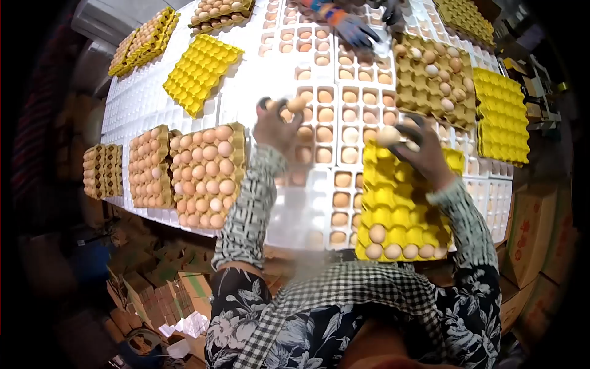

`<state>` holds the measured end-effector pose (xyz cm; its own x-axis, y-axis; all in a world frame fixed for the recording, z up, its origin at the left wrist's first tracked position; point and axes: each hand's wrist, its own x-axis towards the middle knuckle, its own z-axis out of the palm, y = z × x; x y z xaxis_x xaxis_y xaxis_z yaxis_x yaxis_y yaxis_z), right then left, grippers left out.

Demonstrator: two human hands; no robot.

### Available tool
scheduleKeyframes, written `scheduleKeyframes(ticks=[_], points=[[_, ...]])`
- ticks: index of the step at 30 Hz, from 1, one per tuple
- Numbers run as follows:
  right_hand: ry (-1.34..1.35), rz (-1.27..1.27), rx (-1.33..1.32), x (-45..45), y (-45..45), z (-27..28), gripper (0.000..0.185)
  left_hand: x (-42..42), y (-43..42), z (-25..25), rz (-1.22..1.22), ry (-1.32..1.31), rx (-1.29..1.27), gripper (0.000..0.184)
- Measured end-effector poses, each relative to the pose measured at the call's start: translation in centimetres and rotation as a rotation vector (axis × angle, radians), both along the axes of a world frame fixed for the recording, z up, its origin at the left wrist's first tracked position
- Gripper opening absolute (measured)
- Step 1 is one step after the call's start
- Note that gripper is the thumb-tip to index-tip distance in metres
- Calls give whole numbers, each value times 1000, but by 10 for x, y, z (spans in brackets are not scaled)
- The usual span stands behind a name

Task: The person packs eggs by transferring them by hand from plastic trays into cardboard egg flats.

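My left hand (pixel 275 130) is closed around several eggs (pixel 296 104) above the white foam trays, just left of the filled cells. In my right hand (pixel 425 152) are pale eggs (pixel 387 136), held over the far edge of a yellow egg tray (pixel 393 197). That tray lies in front of me, with several eggs (pixel 393 251) along its near edge and one more behind them at the left. White foam trays (pixel 337 166) with eggs in square cells spread across the middle of the table. Dark coverings show on some of my fingertips.
Full cardboard egg trays (pixel 206 172) stand at the left. A yellow tray (pixel 203 72) lies at the back left, and more yellow trays (pixel 503 117) at the right. A partly filled cardboard tray (pixel 424 92) sits behind my right hand. A co-worker's gloved hand (pixel 356 31) reaches in from the far side.
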<state>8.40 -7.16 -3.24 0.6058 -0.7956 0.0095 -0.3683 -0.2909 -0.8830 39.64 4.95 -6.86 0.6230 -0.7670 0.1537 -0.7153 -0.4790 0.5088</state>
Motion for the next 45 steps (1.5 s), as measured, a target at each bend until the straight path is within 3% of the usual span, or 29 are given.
scheduleKeyframes(ticks=[2,4,6,7,8,11,12,14,17,18,20,22,23,26,28,31,34,36,38,40,42,44,45], points=[[132,-28,-287,88,-36,-38,52,58,-46,-20,27,-179,5,50],[223,-145,-433,165,-59,-57,48,98,-90,-24,-53,-162,304,51],[558,-140,-615,215,-83,-84,48,118,-124,-38,-105,-200,601,50],[790,29,-557,234,-98,-87,47,127,-138,-41,-180,-45,771,52],[947,143,-520,245,-107,-90,44,131,-136,-53,-190,-130,679,43],[620,57,-539,270,-116,-88,36,172,-126,-63,-309,30,197,43],[444,88,-553,282,-124,-91,34,193,-120,-75,-345,78,-111,34],[237,343,-679,313,-134,-102,34,204,-110,-55,-84,920,-42,25],[461,642,-860,346,-140,-118,43,210,-106,-67,-344,852,340,35],[396,565,-872,347,-142,-121,45,206,-106,-48,-398,786,461,36],[271,413,-895,344,-146,-129,49,217,-110,-53,-299,775,220,33],[380,382,-941,335,-150,-155,58,219,-130,-72,-263,326,-286,30],[408,373,-937,329,-153,-173,54,219,-142,-81,-235,120,-317,27],[273,286,-737,306,-141,-151,57,208,-151,-128,-261,-394,200,44],[78,156,-660,281,-132,-106,50,206,-151,-141,-215,-285,257,54],[-90,88,-545,208,-125,-51,39,214,-153,-128,-223,-288,262,52],[-251,66,-197,84,-105,-15,33,207,-140,-88,-458,-34,109,47],[-281,-68,-46,8,-75,2,32,122,-106,-23,-576,49,-76,48],[-168,-202,57,-64,-40,8,31,40,-61,-6,-724,340,-147,52],[27,-188,206,-113,1,13,36,-42,-17,2,-1025,360,-158,52],[102,-106,494,-128,54,41,40,-119,16,26,-1226,123,82,52],[347,158,-93,-146,89,22,44,-173,52,15,-1235,62,156,50],[447,194,-55,-151,105,29,50,-188,68,10,-1164,63,140,50]])
